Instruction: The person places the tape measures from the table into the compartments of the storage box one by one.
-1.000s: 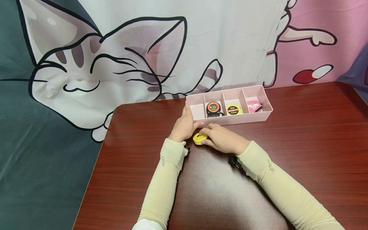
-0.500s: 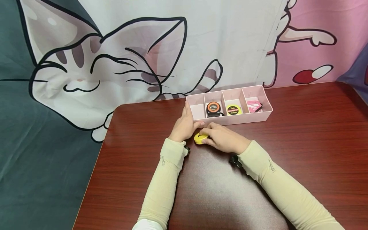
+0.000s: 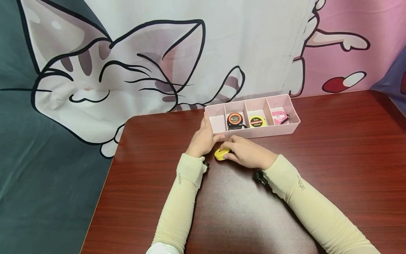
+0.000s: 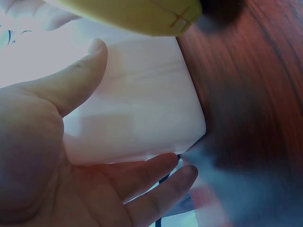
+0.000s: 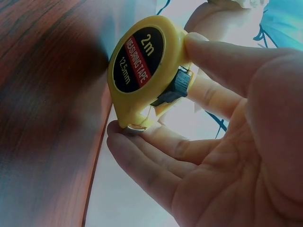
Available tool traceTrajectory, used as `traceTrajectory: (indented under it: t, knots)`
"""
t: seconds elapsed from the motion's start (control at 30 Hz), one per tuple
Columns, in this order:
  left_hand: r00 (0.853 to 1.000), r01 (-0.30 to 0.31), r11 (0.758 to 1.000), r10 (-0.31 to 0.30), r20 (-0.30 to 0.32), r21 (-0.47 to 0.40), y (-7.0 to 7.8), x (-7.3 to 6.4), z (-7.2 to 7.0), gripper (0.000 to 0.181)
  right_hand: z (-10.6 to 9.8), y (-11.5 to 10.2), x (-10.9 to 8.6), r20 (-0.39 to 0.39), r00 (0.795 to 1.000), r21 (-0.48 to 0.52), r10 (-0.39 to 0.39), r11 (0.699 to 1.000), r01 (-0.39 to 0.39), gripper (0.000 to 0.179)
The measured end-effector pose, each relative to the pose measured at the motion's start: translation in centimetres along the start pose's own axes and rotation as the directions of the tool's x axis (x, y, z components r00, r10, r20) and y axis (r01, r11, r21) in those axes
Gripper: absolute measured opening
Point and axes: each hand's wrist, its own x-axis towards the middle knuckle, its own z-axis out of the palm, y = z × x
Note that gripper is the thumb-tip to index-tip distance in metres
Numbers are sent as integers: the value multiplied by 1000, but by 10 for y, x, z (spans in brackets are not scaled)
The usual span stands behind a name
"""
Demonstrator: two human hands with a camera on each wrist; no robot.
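Note:
A yellow tape measure with a black "2m" label is pinched in my right hand, just in front of a pink divided box. Its thumb and fingers hold the case by its edges; whether the case touches the table cannot be seen. My left hand rests at the box's left front corner, thumb lying along the front wall and fingers extended along the left end. In the box, the leftmost compartment holds nothing. Further right sit a black-and-orange tape measure, a yellow-green one and a pink one.
The box stands near the back edge of a dark red wooden table. Behind it hangs a curtain printed with a cartoon cat. The table's left edge slopes toward the lower left of the head view.
The yellow tape measure in my right hand has shifted slightly to the right and tilted a little. My left hand and the box hold their places.

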Motion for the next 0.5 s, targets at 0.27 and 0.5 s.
traceTrajectory:
  t: [0.27, 0.5]
  knots:
    - [1000, 1, 1000, -1, -4, -2, 0, -1, 0, 110, -1, -1, -1, -8, 1000, 8, -17, 1000, 17, 21]
    - [1000, 10, 1000, -10, 10, -1, 0, 0, 0, 109, -3, 0, -1, -4, 1000, 7, -11, 1000, 11, 22]
